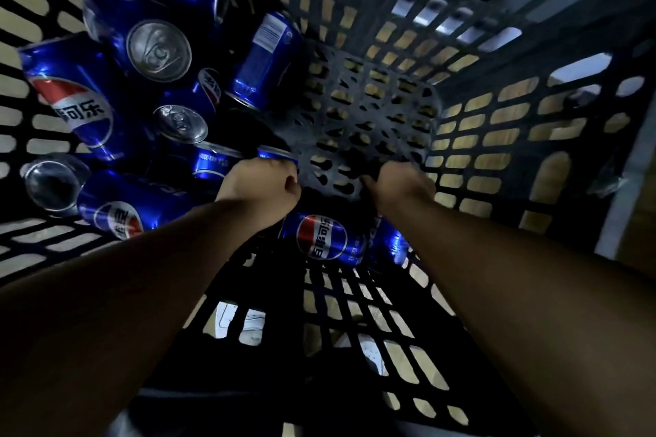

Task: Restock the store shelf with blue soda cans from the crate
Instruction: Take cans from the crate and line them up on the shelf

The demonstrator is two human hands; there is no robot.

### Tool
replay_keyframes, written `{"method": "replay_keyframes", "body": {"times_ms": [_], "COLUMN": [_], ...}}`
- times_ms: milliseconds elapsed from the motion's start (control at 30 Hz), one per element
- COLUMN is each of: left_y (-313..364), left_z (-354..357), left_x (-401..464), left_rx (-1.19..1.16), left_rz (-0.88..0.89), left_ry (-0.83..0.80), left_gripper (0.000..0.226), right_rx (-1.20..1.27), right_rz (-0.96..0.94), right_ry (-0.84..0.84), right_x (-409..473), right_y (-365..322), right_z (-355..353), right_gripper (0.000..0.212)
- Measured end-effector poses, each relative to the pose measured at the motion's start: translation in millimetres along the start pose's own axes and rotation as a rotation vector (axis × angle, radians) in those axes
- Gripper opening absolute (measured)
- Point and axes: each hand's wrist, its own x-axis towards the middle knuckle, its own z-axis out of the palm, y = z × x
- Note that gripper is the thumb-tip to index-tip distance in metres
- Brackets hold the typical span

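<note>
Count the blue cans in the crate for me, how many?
About 11: eight piled on the left, one under the left hand, two near the right hand, like this. More may hide.

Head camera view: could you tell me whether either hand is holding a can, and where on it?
The left hand closes over a blue can at its end. The right hand is down by the crate floor; any hold is hidden.

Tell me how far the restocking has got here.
Done: the crate floor is bare on its right half. In hand: left hand closes on a can; right hand reaches down, its grip hidden. Left: many blue cans remain; the shelf is out of view.
</note>
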Motion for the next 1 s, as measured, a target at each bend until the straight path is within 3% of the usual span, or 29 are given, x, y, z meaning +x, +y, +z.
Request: {"method": "replay_keyframes", "body": {"times_ms": [100,233,333,500,667,733,833,1000], "left_y": [-1,0,2,5,0,1,9,23], "left_z": [-3,-9,-9,-9,-10,-10,-9,-21], "left_x": [6,6,4,-3,-24,-37,-59,-87], "left_rx": [-0.041,-0.213,-0.206,-0.208,-0.149,-0.079,-0.052,-0.053], "left_rz": [-0.005,-0.097,-0.107,-0.107,-0.127,-0.092,-0.092,-0.102], "left_ry": [0.009,-0.017,-0.032,-0.112,-0.198,-0.272,-0.374,-0.303], "left_gripper": [0.025,0.024,0.023,0.024,0.025,0.022,0.023,0.022], "right_rx": [-0.034,-0.094,-0.135,-0.136,-0.565,-0.718,-0.698,-0.633], "right_rz": [0.006,-0.014,-0.016,-0.031,-0.243,-0.324,-0.342,-0.292], "right_ry": [-0.014,-0.134,-0.187,-0.310,-0.431,-0.423,-0.355,-0.231], "right_x": [5,1,-4,-13,-34,-50,-74,-115], "right_y": [-3,-6,-8,0,9,7,5,7], "right_z": [-2,-5,-5,-18,-36,-46,-49,-35], "right_gripper": [0.035,0.054,0.073,0.088,0.110,0.106,0.091,0.081]}}
